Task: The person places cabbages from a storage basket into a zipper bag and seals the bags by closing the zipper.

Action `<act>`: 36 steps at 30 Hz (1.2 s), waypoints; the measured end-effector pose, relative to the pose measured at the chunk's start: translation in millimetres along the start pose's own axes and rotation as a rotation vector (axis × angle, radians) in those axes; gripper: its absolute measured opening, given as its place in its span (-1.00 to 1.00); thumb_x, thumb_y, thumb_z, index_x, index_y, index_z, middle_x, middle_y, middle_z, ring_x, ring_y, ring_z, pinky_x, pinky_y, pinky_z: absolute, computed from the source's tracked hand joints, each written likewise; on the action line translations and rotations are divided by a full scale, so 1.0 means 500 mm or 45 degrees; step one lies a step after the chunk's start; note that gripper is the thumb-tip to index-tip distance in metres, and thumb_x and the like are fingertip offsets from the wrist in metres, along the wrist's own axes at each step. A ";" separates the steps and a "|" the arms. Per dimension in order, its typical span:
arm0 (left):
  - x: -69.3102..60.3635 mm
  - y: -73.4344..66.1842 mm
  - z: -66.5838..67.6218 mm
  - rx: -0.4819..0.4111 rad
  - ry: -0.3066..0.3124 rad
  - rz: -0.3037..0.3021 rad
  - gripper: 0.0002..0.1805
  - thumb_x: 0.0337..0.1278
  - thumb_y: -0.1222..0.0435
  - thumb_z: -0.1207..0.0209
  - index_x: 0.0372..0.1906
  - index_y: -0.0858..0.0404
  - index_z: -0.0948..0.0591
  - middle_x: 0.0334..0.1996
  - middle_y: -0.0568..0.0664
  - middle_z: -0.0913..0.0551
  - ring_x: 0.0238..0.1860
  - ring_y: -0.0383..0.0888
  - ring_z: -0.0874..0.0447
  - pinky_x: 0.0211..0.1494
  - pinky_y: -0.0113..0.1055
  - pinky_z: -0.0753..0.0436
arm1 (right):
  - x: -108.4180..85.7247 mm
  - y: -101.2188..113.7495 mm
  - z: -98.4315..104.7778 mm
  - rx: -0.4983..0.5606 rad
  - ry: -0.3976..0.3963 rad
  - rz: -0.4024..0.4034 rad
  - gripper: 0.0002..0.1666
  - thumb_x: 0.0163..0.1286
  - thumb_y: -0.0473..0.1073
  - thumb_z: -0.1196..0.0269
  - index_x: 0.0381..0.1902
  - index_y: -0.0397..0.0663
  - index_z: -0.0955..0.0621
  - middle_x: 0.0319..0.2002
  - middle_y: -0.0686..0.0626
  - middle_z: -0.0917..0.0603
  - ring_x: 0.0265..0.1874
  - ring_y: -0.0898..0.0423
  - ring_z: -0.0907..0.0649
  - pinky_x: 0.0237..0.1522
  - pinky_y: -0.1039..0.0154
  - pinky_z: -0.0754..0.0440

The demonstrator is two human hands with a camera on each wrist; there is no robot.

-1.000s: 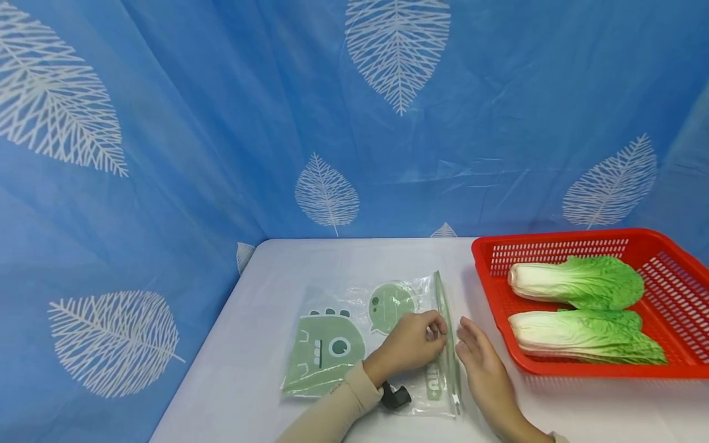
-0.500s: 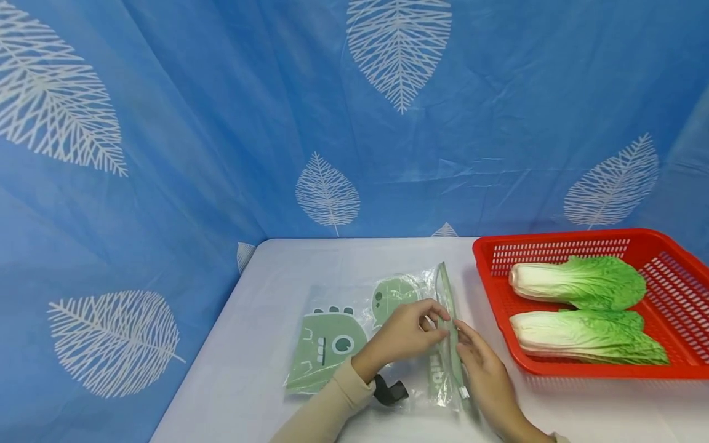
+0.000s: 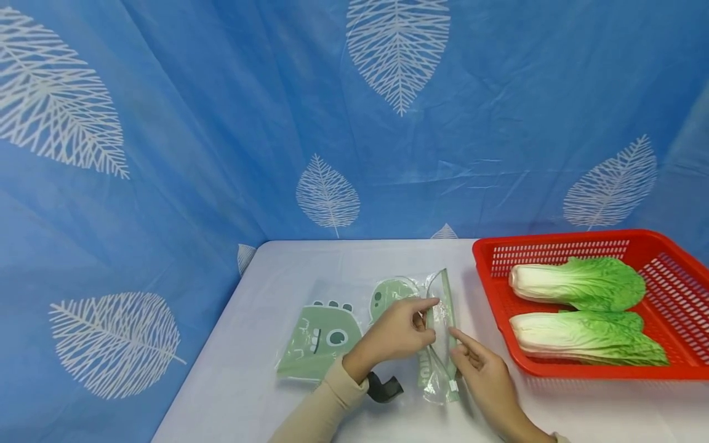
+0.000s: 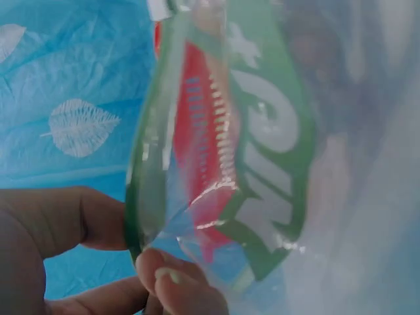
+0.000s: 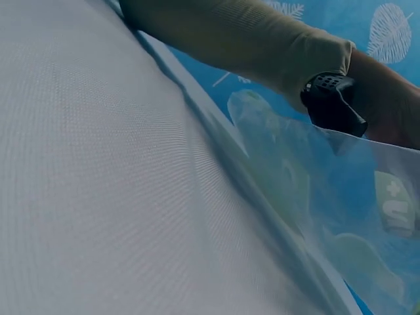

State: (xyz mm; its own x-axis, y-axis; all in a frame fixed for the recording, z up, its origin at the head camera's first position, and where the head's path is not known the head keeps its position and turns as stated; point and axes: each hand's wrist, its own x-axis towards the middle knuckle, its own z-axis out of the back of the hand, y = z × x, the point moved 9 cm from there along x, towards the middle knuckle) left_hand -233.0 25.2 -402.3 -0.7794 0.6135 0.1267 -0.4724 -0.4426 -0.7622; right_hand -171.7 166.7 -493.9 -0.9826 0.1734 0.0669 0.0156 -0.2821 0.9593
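Clear plastic with green cartoon prints, the zip bag (image 3: 324,337) lies on the white surface (image 3: 221,369), its mouth spread apart: the left hand (image 3: 394,330) pinches one edge, the right hand (image 3: 490,383) the opposite edge. Near the right hand, a red basket (image 3: 609,370) holds two cabbages (image 3: 578,283), one beyond the other. A leaf-patterned blue curtain (image 3: 249,123) hangs behind.

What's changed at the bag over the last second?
The clear bag now gapes open: the left hand has pulled one edge leftward, and the right hand has taken hold of the other. The red basket and two cabbages stayed put.
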 end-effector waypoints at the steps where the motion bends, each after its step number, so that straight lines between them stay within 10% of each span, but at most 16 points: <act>1: -0.001 -0.001 0.005 0.008 -0.003 -0.005 -0.32 0.02 0.45 -0.22 0.38 0.34 -0.53 -0.41 -0.16 -0.52 -0.47 -0.40 -0.42 -0.43 -0.53 -0.47 | 0.000 0.000 0.001 0.011 -0.005 0.004 -0.53 0.50 -0.14 -0.29 0.32 -0.08 -0.62 -0.29 -0.01 -0.66 -0.42 0.25 -0.62 -0.38 0.37 -0.57; 15: -0.004 0.065 0.023 0.210 0.226 0.116 -0.04 -0.06 0.38 -0.29 0.58 0.19 -0.28 0.00 -0.05 -0.46 -0.21 -0.21 -0.41 -0.21 -0.37 -0.47 | 0.001 -0.005 0.003 0.059 -0.018 -0.028 -0.45 0.45 -0.27 -0.31 0.37 -0.21 -0.55 -0.37 -0.03 -0.60 -0.45 0.25 -0.61 -0.36 0.38 -0.59; 24: -0.004 0.058 0.087 0.033 -0.061 0.052 -0.43 0.37 0.32 -0.22 0.45 0.27 -0.48 -0.24 -0.06 -0.48 -0.43 -0.25 -0.30 -0.37 -0.39 -0.35 | 0.004 -0.007 0.001 0.067 -0.001 -0.042 -0.39 0.45 -0.27 -0.30 0.42 -0.20 -0.49 -0.30 -0.05 -0.55 -0.42 0.27 -0.60 -0.36 0.40 -0.60; 36: -0.033 0.028 0.126 0.097 0.090 0.011 -0.23 0.11 0.52 -0.12 0.52 0.21 -0.40 -0.22 -0.06 -0.43 -0.48 -0.24 -0.22 -0.41 -0.40 -0.30 | 0.002 -0.002 -0.001 0.104 -0.010 0.041 -0.35 0.44 -0.30 -0.31 0.46 -0.13 -0.46 -0.35 -0.03 -0.56 -0.48 0.22 -0.57 -0.41 0.38 -0.57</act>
State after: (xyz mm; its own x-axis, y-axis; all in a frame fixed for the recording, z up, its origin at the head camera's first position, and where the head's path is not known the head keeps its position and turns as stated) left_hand -252.7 -32.2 -375.3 -0.7537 0.6531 0.0731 -0.4979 -0.4949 -0.7121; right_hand -172.7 166.8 -494.8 -0.9799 0.1729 0.0998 0.0624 -0.2096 0.9758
